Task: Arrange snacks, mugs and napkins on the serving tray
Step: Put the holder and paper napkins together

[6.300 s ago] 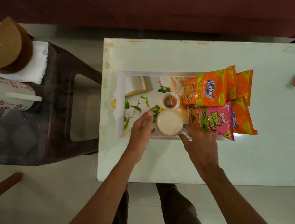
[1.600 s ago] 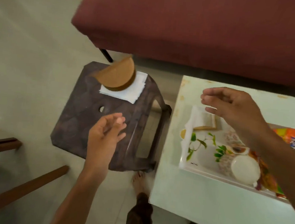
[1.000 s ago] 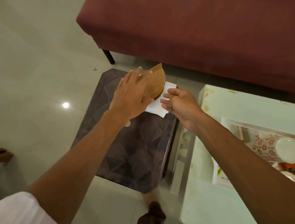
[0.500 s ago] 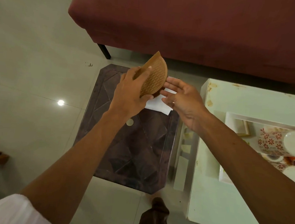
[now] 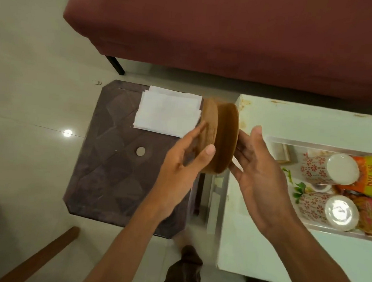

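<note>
Around: napkins (image 5: 167, 115) on stool (image 5: 111, 168); mugs (image 5: 316, 171), snacks (image 5: 369, 177) in tray (image 5: 314, 143) on worktop (image 5: 315, 122) | left hand (image 5: 185, 163) grips holder (image 5: 219, 141), right hand (image 5: 258, 168) flat against it, fingers straight | change: holder now lifted clear, napkins uncovered

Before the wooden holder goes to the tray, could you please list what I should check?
1. Grip on brown half-round wooden napkin holder: left hand grips, right hand presses flat: ok.
2. Collecting white paper napkins: lying on dark stool: not ok.
3. Room on white serving tray: partly hidden by right hand: cannot tell.
4. Two floral mugs on tray: ok.
5. Orange and pink snack packets on tray: ok.
</note>
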A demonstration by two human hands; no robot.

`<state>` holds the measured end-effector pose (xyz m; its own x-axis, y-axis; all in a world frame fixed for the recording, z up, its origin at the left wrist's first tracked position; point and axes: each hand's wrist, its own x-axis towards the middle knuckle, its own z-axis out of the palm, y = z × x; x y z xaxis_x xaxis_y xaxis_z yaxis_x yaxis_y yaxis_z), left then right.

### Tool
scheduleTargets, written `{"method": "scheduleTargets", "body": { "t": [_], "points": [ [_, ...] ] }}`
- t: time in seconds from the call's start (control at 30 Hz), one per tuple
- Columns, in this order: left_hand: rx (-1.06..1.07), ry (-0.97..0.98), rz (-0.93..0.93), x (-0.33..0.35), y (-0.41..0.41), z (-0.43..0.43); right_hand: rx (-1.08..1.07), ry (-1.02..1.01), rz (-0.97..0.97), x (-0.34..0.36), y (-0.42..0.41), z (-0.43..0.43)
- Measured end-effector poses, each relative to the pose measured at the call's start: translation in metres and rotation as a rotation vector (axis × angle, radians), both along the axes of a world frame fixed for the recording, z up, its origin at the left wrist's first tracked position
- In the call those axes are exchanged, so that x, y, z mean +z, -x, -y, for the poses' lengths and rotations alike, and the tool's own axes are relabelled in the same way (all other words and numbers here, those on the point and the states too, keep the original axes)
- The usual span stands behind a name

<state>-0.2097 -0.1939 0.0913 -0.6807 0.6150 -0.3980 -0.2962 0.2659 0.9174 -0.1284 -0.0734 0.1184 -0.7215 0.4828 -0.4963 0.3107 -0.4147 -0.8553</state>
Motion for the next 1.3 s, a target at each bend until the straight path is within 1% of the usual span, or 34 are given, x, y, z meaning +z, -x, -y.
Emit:
{"method": "scheduleTargets", "body": {
  "t": [0.17, 0.27, 0.37, 0.53, 0.67, 0.77, 1.1, 1.3],
  "points": [
    [-0.036, -0.034, 0.330, -0.003, -0.048, -0.035, -0.084, 0.009, 0.034, -0.007, -0.053, -0.025],
    [-0.082, -0.083, 0.408, -0.010, -0.073, -0.056, -0.112, 0.011, 0.075, -0.015, -0.080, -0.042],
    [-0.065, -0.098, 0.478, -0.018, -0.093, -0.079, -0.147, -0.005, 0.094, -0.024, -0.103, -0.057],
    [-0.021, -0.042, 0.502, -0.035, -0.116, -0.113, -0.190, -0.030, 0.171, -0.047, -0.132, -0.084],
    [-0.009, 0.045, 0.493, -0.047, -0.130, -0.138, -0.231, 0.008, 0.221, -0.067, -0.143, -0.103],
    [0.005, 0.106, 0.460, -0.055, -0.132, -0.150, -0.260, 0.055, 0.214, -0.077, -0.141, -0.114],
    [0.077, 0.183, 0.489, -0.078, -0.124, -0.163, -0.249, 0.136, 0.304, -0.106, -0.127, -0.127],
    [0.106, 0.214, 0.526, -0.093, -0.124, -0.168, -0.215, 0.140, 0.370, -0.119, -0.125, -0.129]
  ]
}}
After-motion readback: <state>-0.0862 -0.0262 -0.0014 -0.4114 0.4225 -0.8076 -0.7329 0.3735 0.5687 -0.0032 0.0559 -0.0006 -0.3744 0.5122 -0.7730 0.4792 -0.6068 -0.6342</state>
